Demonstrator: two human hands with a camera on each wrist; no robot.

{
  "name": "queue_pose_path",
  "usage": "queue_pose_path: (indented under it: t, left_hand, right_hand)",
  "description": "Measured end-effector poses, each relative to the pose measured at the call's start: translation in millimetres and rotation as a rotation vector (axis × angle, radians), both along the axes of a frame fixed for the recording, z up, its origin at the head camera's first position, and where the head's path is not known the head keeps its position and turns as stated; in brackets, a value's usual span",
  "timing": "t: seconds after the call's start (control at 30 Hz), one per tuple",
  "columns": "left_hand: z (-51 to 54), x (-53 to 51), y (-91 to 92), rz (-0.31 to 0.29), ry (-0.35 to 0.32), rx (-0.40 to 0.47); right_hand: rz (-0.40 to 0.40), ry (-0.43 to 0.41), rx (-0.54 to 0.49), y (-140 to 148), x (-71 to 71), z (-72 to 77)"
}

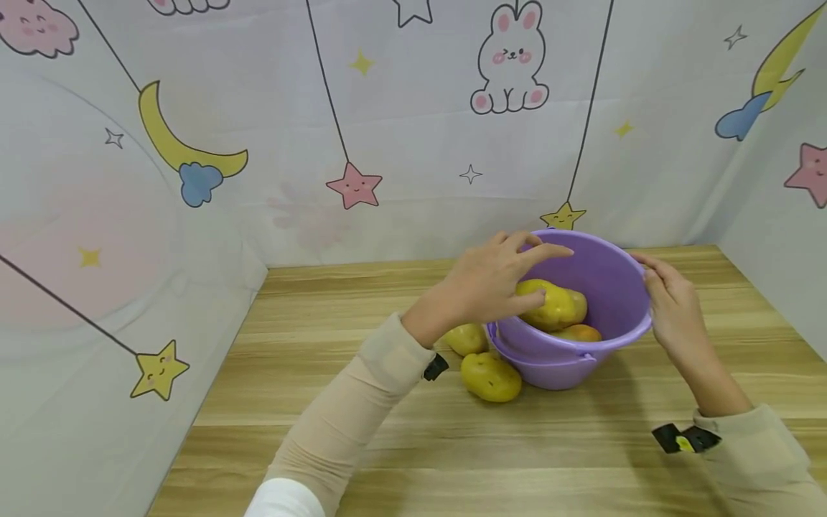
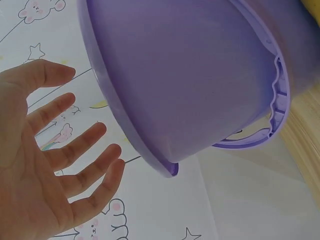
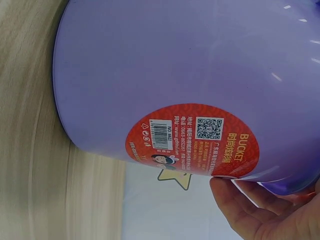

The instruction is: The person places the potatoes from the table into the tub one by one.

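Observation:
A purple bucket (image 1: 610, 287) stands on the wooden table, its mouth facing up toward the head camera. Inside it lie yellow potatoes (image 1: 557, 307), and a more orange, rounded piece (image 1: 579, 333) shows below them. My right hand (image 1: 675, 309) grips the bucket's right rim, with fingers outside the wall in the right wrist view. Over the left side of the mouth hovers my left hand (image 1: 491, 276), fingers spread and holding nothing; the left wrist view shows the palm apart from the bucket wall (image 2: 175, 75). Two more potatoes (image 1: 491, 377) lie against the bucket's left side.
The bucket's handle (image 1: 549, 362) hangs down at its front. A red oval label (image 3: 195, 140) is stuck on the outer wall. Behind and beside the wooden table (image 1: 362, 359) hangs a white cloth (image 1: 413, 129) printed with stars, moons and a rabbit.

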State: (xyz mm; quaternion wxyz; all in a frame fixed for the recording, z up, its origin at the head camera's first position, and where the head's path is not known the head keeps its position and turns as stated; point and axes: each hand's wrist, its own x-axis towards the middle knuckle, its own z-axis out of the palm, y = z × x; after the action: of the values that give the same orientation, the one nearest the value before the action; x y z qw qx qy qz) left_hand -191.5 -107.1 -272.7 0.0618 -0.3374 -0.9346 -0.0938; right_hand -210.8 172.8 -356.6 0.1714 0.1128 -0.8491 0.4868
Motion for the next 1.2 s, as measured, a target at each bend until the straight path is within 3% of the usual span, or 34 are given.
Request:
queue_pose_path:
  t: [0.63,0.9,1.2]
  left_hand:
    - [-5.8,-1.1,-21.0,0.053,0.009,-0.007]
    - [-8.0,-1.3,-32.6,0.099,-0.025,0.026]
    - [-18.5,-5.9,-49.5,0.134,-0.011,0.057]
  right_hand:
    - [0.013,-0.005,-0.017,1,1.2,0.1]
    - [0.007,-0.005,-0.005,2,0.6,-0.8]
    - [0.01,-0.004,-0.011,2,0.9,0.1]
